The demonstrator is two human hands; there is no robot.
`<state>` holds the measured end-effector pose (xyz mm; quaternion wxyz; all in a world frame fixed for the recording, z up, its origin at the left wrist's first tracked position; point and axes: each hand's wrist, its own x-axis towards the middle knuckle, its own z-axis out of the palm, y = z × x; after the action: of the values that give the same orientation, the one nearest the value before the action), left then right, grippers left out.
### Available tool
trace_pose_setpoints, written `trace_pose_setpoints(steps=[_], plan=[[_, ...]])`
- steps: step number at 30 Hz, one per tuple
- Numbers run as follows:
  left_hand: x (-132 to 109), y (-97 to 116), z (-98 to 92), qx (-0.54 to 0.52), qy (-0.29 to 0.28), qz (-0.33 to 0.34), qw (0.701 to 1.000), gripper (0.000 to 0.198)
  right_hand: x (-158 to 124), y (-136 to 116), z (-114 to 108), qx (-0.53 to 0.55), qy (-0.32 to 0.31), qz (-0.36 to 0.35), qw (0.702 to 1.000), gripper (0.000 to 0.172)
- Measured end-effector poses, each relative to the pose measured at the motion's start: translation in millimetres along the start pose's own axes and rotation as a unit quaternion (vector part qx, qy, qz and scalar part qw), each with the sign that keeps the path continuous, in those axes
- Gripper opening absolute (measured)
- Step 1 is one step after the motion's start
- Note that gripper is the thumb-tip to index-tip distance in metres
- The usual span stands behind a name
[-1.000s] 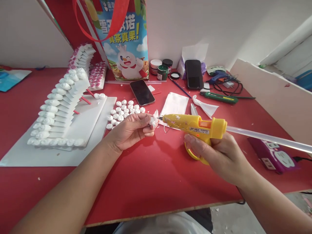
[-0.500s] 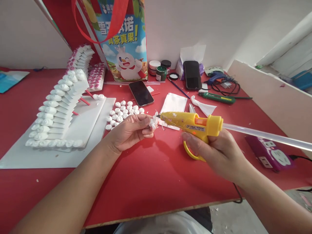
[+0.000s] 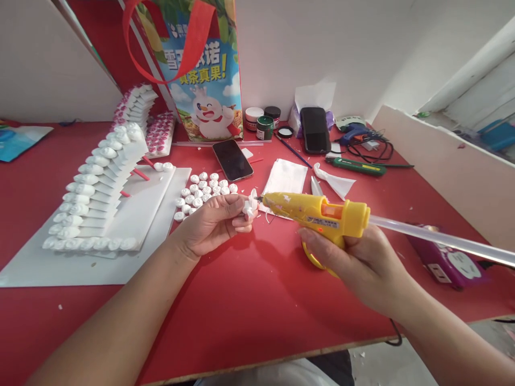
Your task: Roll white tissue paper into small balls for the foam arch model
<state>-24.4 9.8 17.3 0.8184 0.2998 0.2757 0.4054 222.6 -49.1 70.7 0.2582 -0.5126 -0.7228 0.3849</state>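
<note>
A small white petalled piece (image 3: 250, 205) is pinched between the thumb and fingers of my left hand (image 3: 215, 222). My right hand (image 3: 358, 257) is wrapped round the handle of a yellow glue gun (image 3: 314, 210), whose nozzle tip is at the edge of the white piece. A clear glue stick (image 3: 434, 236) sticks out of the gun's back. Several small white rosettes (image 3: 197, 202) lie in rows behind my left hand, partly hidden by it. At the left, a stepped white model (image 3: 100, 201) edged with white rosettes rests on a white board (image 3: 24, 268).
A printed bag (image 3: 209, 86) stands at the back. Near it are a phone (image 3: 232, 160), paint jars (image 3: 264, 127) and a second phone (image 3: 315, 130). White sheets (image 3: 286, 177), a green-handled tool (image 3: 358, 166) and a purple power box (image 3: 450, 265) lie farther right on the red table (image 3: 257, 316).
The view has shifted slightly, so the table things appear a little lower. Both hands keep their grips, and the nozzle stays close to the white piece.
</note>
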Motion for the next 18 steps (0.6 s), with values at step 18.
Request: trace_pose_setpoints(steps=[18], plan=[[2, -4, 4.5, 0.066, 0.078, 0.073, 0.992, 0.028, -9, -1, -4, -0.003, 0.063, 0.032, 0.998, 0.051]])
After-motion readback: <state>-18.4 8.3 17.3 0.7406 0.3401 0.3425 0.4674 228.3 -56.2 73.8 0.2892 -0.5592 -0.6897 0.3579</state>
